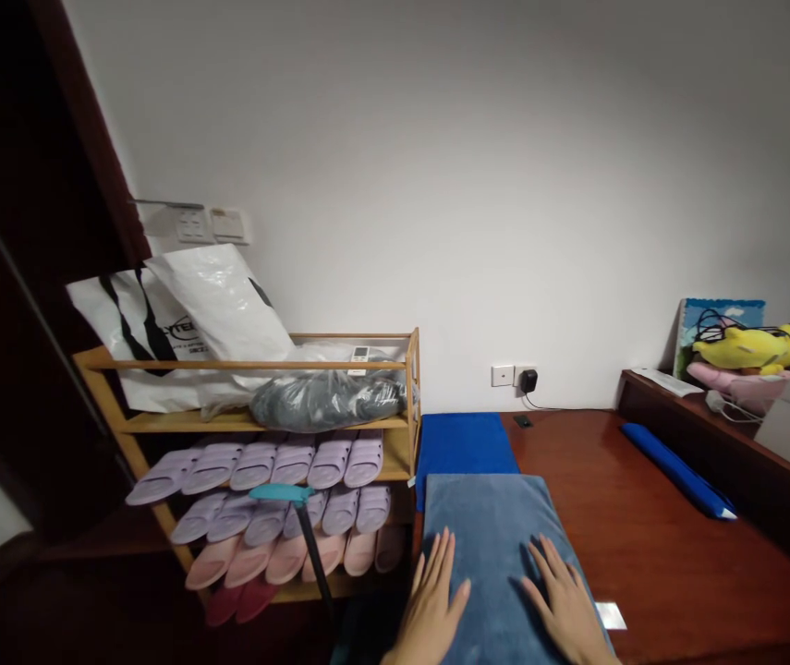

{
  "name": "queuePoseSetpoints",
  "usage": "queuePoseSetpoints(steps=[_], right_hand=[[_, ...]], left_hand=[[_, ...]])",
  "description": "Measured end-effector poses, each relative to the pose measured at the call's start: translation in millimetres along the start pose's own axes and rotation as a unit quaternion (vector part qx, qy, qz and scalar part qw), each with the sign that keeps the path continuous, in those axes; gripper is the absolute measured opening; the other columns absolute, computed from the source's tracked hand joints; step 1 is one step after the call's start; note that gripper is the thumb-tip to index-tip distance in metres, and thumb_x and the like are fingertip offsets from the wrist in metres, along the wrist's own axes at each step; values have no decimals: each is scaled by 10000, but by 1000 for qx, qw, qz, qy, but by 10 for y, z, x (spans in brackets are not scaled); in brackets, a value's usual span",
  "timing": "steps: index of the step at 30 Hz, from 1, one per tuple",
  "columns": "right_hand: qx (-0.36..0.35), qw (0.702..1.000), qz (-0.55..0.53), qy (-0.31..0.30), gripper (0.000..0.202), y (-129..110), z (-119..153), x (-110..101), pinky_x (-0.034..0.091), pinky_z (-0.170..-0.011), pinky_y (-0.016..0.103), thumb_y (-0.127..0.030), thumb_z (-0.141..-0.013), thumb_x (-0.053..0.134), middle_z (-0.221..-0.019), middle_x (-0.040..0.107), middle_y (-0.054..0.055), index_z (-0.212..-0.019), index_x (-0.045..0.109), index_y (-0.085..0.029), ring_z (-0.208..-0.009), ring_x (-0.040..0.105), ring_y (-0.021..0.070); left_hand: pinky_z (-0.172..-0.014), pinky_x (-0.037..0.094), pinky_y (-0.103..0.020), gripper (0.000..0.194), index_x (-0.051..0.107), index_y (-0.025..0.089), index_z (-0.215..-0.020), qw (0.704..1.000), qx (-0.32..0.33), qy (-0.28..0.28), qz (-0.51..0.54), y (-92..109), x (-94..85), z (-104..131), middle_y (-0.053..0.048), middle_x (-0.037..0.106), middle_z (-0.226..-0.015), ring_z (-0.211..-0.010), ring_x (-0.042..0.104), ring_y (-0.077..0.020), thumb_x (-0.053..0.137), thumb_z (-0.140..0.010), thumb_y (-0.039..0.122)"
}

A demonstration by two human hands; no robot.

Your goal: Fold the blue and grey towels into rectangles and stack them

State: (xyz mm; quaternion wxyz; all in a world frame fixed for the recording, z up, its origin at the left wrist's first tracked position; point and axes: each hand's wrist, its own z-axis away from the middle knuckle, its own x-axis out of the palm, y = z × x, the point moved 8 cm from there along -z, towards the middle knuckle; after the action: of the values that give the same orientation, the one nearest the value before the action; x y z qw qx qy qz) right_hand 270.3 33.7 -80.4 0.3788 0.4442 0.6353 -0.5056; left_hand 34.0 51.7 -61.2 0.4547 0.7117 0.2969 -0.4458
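A flat grey-blue piece of cloth (488, 554), perhaps a cover or cushion, lies along the left side of the reddish-brown wooden surface (575, 453). My left hand (436, 591) rests on its left edge, fingers together and stretched out, thumb apart. On its right part lies my right hand (565, 600), palm down with spread fingers. Neither hand grips anything. Beyond the grey-blue cloth, partly under it, is a bright blue cloth (467, 441). A white tag (611, 616) sticks out beside my right hand.
A wooden shoe rack (266, 423) with several lilac slippers (276, 462) and pink slippers (287, 559) stands left, white bags (221, 305) on top. A teal-topped pole (284, 494) leans before it. A rolled blue cloth (675, 469) and a raised ledge (713, 416) are right.
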Motion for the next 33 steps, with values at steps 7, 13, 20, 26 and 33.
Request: queuePoseSetpoints(steps=[7,13,20,26,33], right_hand=[[21,999,26,-28,665,-7,-1008,196,215,-1110,468,-640,-871,221,-1513,200,34,-1424,262,-273,-1388,160,214],[24,998,59,-29,665,164,-1175,397,175,-1115,485,-648,-869,192,-1512,202,12,-1429,225,-290,-1393,144,204],[32,996,81,-31,661,154,-995,338,193,-1109,476,-636,-873,202,-1510,213,26,-1429,234,-279,-1391,151,206],[42,997,64,-2,653,152,-406,217,235,-1094,507,-637,-866,238,-1499,243,12,-1424,247,-298,-1384,178,229],[69,997,-7,-37,641,370,360,247,323,-1043,538,-677,-801,366,-1463,303,-30,-1376,329,-396,-1337,297,277]], left_hand=[[-1146,93,-461,603,140,123,-1449,993,-70,-6,-91,-247,-195,-946,-49,75,-1526,-1402,42,-202,214,-926,412],[-1122,194,-473,615,158,166,-1450,990,-93,-30,-101,-589,54,-1051,-30,115,-1523,-1400,111,-210,233,-910,450],[-1133,121,-508,615,127,178,-1452,991,-78,-34,-102,-553,110,-957,-18,98,-1531,-1407,70,-217,242,-911,449],[-1105,161,-575,586,112,220,-1446,994,-48,-18,-94,-298,81,-534,-24,131,-1527,-1399,125,-260,239,-920,446],[-1077,195,-602,585,110,261,-1445,998,-42,-34,-41,-82,243,212,-28,169,-1518,-1382,187,-298,291,-915,430]])
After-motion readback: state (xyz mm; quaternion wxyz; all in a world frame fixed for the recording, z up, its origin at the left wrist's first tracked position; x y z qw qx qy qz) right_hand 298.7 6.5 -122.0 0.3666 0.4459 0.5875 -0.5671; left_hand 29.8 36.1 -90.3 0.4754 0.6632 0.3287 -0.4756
